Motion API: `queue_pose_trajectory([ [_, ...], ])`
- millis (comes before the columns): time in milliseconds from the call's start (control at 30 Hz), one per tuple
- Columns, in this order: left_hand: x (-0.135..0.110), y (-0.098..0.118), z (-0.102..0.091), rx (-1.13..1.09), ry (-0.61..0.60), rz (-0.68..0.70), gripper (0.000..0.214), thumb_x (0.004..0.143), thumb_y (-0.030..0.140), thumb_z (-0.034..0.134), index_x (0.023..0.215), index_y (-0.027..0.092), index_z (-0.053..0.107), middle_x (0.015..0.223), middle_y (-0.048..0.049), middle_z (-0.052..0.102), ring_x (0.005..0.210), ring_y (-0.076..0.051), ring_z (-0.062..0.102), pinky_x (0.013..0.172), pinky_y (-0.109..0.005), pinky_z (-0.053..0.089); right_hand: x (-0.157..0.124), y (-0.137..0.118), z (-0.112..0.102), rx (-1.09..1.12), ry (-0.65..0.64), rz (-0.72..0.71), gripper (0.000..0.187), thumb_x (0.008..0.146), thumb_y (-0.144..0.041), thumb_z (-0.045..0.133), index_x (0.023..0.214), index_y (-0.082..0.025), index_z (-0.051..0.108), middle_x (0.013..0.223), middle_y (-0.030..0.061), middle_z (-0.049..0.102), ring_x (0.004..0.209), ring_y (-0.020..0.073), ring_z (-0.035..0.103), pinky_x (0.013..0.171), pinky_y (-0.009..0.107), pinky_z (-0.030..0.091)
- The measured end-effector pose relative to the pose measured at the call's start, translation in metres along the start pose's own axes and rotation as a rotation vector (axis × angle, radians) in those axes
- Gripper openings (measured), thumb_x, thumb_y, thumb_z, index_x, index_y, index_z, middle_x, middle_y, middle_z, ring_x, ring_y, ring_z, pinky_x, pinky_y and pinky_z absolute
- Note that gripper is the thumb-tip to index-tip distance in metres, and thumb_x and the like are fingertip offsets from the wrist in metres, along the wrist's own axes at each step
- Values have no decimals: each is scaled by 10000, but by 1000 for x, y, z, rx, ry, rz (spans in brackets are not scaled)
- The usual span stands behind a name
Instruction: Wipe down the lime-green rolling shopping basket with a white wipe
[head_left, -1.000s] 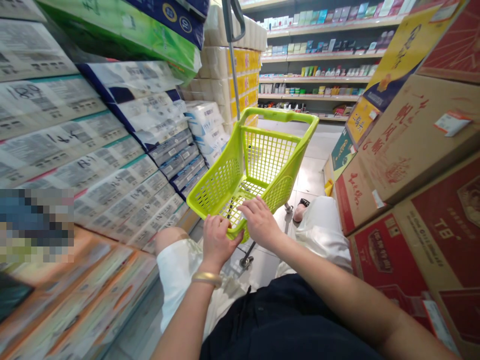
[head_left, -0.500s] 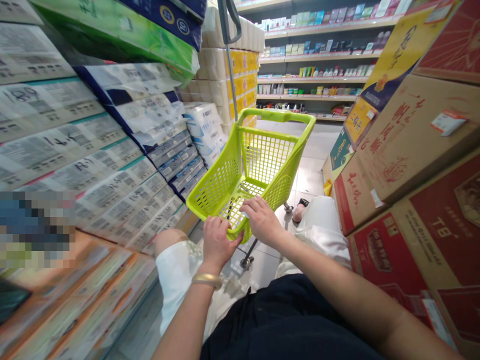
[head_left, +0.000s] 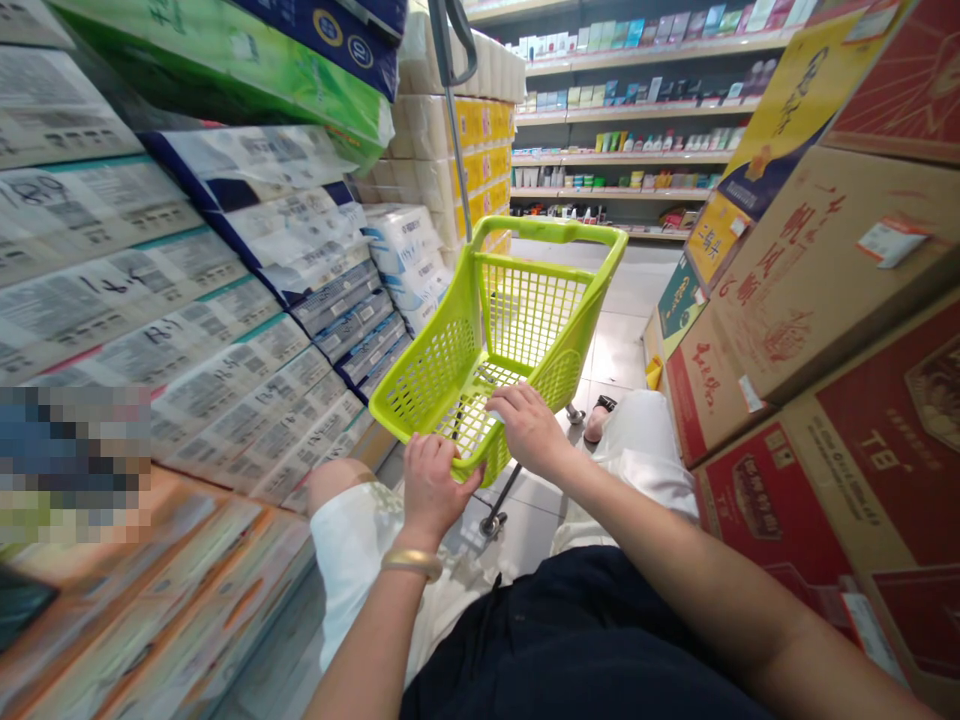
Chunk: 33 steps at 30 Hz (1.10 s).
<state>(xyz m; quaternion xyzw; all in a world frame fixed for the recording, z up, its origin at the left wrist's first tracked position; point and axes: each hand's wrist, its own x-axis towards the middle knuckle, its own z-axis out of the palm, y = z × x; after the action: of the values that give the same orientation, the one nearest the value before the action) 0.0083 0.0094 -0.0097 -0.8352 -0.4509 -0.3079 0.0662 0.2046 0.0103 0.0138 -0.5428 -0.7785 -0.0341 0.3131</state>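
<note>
A lime-green plastic shopping cart point(head_left: 534, 300) with lattice walls stands in front of my knees. Its basket has nothing lying in it that I can make out. My left hand point(head_left: 435, 480) is closed over the basket's near rim, fingers inside and thumb below. Beside it, my right hand point(head_left: 529, 425) rests at the near right rim with its fingers curled together. Under those fingertips shows a small white piece point(head_left: 495, 414), mostly hidden, whose kind I cannot make out.
Stacked white packs point(head_left: 172, 340) rise on the left. Cardboard cartons point(head_left: 832, 260) line the right side. Behind the cart are yellow-and-white tissue packs point(head_left: 472, 140), a grey metal pole point(head_left: 456, 150) and shelves point(head_left: 637, 115) of small bottles and boxes. Caster wheels point(head_left: 493, 524) touch the tiled floor.
My right hand has shifted slightly right and up along the basket rim. My left hand keeps its grip, and the cart stays in place apart from a small sway of the view.
</note>
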Motion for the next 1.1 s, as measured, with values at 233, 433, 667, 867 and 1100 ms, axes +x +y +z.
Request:
queue_pose_trajectory([
  [233, -2, -2, 0, 12, -1, 22, 149, 796, 347, 600, 761, 236, 507, 790, -50, 553, 874, -265, 537, 977, -473, 419, -17, -37, 14, 39, -17, -201, 234, 866, -123, 591, 1081, -180, 665, 1146, 87, 657, 1114, 231, 527, 1134, 420, 340],
  [433, -1, -2, -2, 17, 13, 33, 189, 830, 376, 609, 760, 233, 507, 793, -45, 556, 880, -256, 533, 994, -465, 412, -2, -1, 0, 11, -22, -141, 307, 864, -55, 525, 1106, -174, 672, 1149, 93, 667, 1096, 226, 544, 1056, 397, 415],
  [667, -2, 2, 0, 12, 11, -6, 211, 812, 401, 626, 753, 235, 510, 814, -54, 553, 906, -266, 533, 995, -481, 413, -4, -7, 3, 27, 6, -66, 303, 866, -54, 516, 1084, -185, 680, 1138, 101, 662, 1108, 231, 538, 1108, 439, 362],
  [867, -4, -2, 0, 10, 2, 24, 140, 807, 345, 601, 775, 235, 521, 808, -55, 557, 901, -270, 537, 967, -475, 424, -14, -34, 11, 66, -53, -201, 223, 875, -117, 588, 1057, -213, 675, 1152, 63, 666, 1100, 205, 553, 1138, 408, 343],
  [1100, -4, -1, -1, 3, 14, 17, 222, 823, 411, 630, 765, 235, 506, 815, -53, 557, 897, -264, 522, 994, -475, 411, 4, 7, -6, 1, -64, -39, 346, 856, -19, 491, 1088, -195, 678, 1143, 76, 668, 1091, 220, 549, 1054, 402, 421],
])
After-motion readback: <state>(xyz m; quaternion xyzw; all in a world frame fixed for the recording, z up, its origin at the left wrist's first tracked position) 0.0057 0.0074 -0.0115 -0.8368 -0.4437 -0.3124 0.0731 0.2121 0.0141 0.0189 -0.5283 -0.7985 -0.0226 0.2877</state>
